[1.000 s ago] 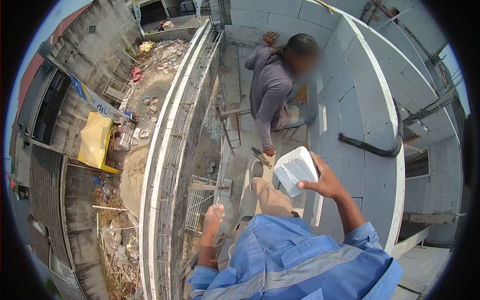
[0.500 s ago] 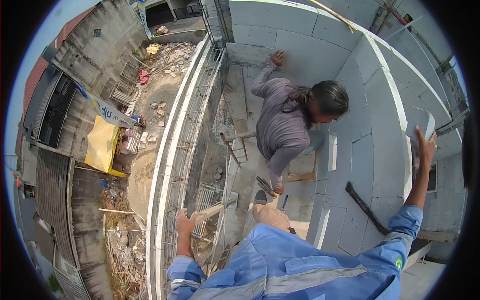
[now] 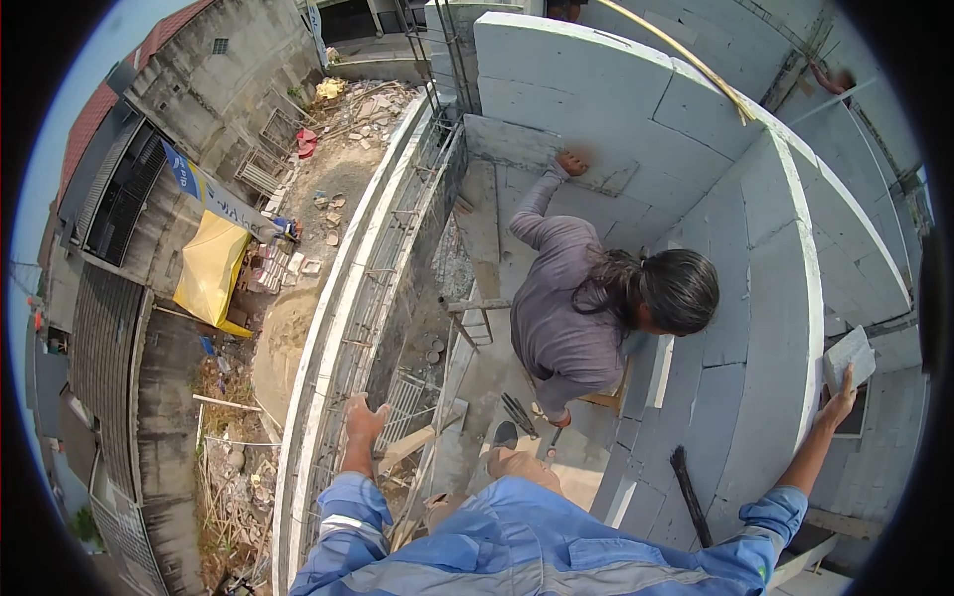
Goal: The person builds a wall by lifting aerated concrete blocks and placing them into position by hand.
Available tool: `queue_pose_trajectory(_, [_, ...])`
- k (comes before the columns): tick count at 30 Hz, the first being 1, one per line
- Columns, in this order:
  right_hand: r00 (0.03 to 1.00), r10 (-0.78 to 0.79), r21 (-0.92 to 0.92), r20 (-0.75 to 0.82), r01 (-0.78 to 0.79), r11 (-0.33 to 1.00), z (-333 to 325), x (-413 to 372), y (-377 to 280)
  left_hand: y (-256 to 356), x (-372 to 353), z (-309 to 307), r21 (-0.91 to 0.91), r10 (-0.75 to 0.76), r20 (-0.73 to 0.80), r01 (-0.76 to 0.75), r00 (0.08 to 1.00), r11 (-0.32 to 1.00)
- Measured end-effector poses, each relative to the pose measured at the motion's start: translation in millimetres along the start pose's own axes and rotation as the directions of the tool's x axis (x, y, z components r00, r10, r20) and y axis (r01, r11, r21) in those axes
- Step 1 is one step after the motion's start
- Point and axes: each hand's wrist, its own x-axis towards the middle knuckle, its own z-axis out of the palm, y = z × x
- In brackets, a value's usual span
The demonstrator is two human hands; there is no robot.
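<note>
Right hand (image 3: 838,402) partly curled, fingers against the lower side of a pale grey block piece (image 3: 850,358); arm stretched well out from the body. The piece sits just beyond the outer side of the white top edge of the block wall (image 3: 760,288), toward that edge's near end. Whether it touches the edge: cannot tell.

Left hand (image 3: 365,425) open, fingers loosely apart, nothing seen in it. It is at the inner edge of the long concrete beam (image 3: 316,372) with exposed rebar; contact unclear. A wooden board (image 3: 407,447) and a white slatted grille (image 3: 402,405) lie close by on its inner side.

Below, between beam and wall, a co-worker (image 3: 568,308) in a greyish long-sleeved top, head bent — one hand up against the far wall (image 3: 586,89), the other low near some dark thin rods (image 3: 519,414); grip not clear. A dark bundle (image 3: 689,492) hangs on the block wall's inner face, near end. A pale pole (image 3: 686,55) slants across the far wall's top edge. Outside the beam's outer edge: sand heap (image 3: 281,348), yellow tarp (image 3: 212,263), rubble (image 3: 373,107).
</note>
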Motion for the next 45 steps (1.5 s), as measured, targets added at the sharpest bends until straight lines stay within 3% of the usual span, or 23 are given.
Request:
queue_pose_trajectory(4, [0.987,-0.159,-0.085,-0.006,0.158,0.984,17,-27,-17,9,14,17,0.029,-0.051,-0.056,0.052,0.997,0.998])
queue_pose_trajectory(6, [0.950,-0.311,-0.146,-0.007,0.307,0.940,25,-34,-23,27,20,10,0.020,-0.193,-0.003,0.193,0.981,0.981])
queue_pose_trajectory(11, [0.945,-0.328,-0.266,-0.006,0.315,0.911,31,-42,-30,21,31,16,0.092,-0.276,-0.005,0.276,0.961,0.957])
queue_pose_trajectory(13, [0.943,-0.330,-0.373,-0.037,0.293,0.880,36,-47,-35,24,34,8,0.044,-0.425,0.238,0.427,0.874,0.903])
queue_pose_trajectory(14, [0.943,-0.331,-0.372,-0.035,0.295,0.880,38,-49,-35,20,39,13,0.067,-0.446,0.279,0.446,0.851,0.893])
queue_pose_trajectory(19, [0.893,-0.451,-0.487,0.005,0.396,0.779,35,-44,-35,11,43,29,0.150,-0.447,0.258,0.422,0.856,0.894])
queue_pose_trajectory(21, [0.900,-0.436,-0.488,-0.010,0.376,0.788,35,-47,-35,10,45,30,0.118,-0.446,0.299,0.431,0.844,0.895])
queue_pose_trajectory(25, [0.889,-0.456,-0.538,-0.037,0.367,0.759,35,-45,-35,23,39,34,0.113,-0.420,0.233,0.404,0.877,0.908])
queue_pose_trajectory(28, [0.914,-0.399,-0.495,-0.074,0.314,0.810,33,-40,-31,22,28,36,0.124,-0.429,0.167,0.412,0.888,0.903])
queue_pose_trajectory(32, [0.886,-0.461,-0.482,-0.043,0.386,0.787,28,-33,-26,28,39,37,0.098,-0.414,0.152,0.403,0.898,0.910])
queue_pose_trajectory(36, [0.839,-0.543,-0.558,-0.029,0.437,0.705,18,-25,-22,-12,43,39,-0.003,-0.244,0.071,0.245,0.967,0.970])
queue_pose_trajectory(40, [0.834,-0.549,-0.702,-0.050,0.362,0.613,-12,-9,-15,-11,89,16,-0.101,-0.082,0.004,0.082,0.997,0.991])
queue_pose_trajectory(42, [0.829,-0.536,-0.831,-0.157,0.183,0.526,-6,-18,-28,1,104,5,-0.157,-0.025,-0.036,0.019,0.999,0.987])
queue_pose_trajectory(44, [0.812,-0.487,-0.896,-0.320,-0.092,0.435,28,-40,-55,12,113,-12,-0.187,0.018,-0.082,-0.033,0.996,0.982])
queue_pose_trajectory(45, [0.821,-0.484,-0.904,-0.302,-0.086,0.418,36,-35,-65,15,112,-27,-0.185,0.036,-0.097,-0.054,0.995,0.981])
